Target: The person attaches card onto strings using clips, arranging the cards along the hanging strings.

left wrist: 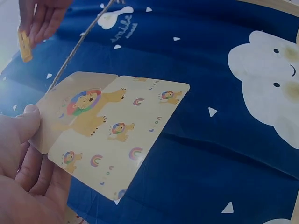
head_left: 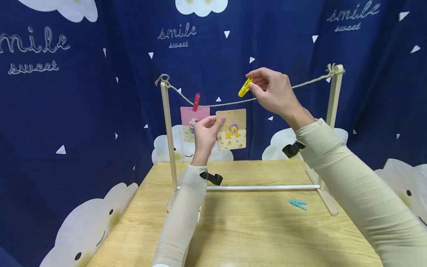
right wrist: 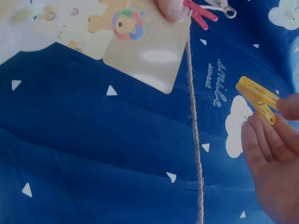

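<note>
My left hand [head_left: 205,135] pinches a tan card with a lion print [head_left: 231,129] by its left edge, just below the sagging twine [head_left: 230,103]. Above the twine, my right hand [head_left: 275,91] holds a yellow clothespin [head_left: 245,87] between thumb and fingers, apart from the card. In the right wrist view the yellow clothespin [right wrist: 257,98] points toward the twine. A red clothespin [head_left: 196,102] clips a pink card [head_left: 190,114] to the twine on the left; my left hand partly covers that card.
Two wooden posts [head_left: 169,137] hold the twine's ends, joined low down by a white rod [head_left: 263,187]. A blue clothespin [head_left: 298,204] lies on the wooden table [head_left: 253,233] near the right post's foot. Behind hangs a dark blue curtain [head_left: 133,92] with clouds.
</note>
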The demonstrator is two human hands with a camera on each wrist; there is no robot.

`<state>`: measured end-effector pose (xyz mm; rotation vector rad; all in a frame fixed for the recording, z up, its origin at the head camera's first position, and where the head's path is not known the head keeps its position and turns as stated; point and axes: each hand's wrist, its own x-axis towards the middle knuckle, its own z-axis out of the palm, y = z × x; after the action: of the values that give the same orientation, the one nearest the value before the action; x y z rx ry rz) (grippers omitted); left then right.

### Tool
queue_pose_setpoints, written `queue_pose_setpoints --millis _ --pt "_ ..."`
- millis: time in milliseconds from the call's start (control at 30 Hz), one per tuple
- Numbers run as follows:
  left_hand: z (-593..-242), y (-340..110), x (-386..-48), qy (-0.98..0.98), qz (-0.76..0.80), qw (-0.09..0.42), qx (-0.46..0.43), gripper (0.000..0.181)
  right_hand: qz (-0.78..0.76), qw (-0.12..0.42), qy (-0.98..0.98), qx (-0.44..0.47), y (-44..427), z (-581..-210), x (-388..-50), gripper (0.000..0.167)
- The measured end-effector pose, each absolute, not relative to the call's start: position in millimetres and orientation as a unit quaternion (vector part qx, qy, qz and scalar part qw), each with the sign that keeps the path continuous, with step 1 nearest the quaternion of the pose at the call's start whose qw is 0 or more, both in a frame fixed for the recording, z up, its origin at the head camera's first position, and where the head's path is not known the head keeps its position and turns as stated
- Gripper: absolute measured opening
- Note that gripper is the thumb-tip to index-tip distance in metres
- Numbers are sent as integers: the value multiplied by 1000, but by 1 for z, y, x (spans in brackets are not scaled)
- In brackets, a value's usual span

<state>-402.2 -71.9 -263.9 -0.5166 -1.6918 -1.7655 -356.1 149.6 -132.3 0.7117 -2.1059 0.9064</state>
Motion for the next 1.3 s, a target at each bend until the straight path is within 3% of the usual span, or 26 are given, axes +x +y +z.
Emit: queue_pose_setpoints --millis 367,1300 --pt "-263 -69 -405 -651 -665 321 -176 29 353 328 -839 255 134 -116 -380 28" --pt "-268 -67 -411 -651 -670 318 -160 33 358 299 -853 234 122 -134 -403 23"
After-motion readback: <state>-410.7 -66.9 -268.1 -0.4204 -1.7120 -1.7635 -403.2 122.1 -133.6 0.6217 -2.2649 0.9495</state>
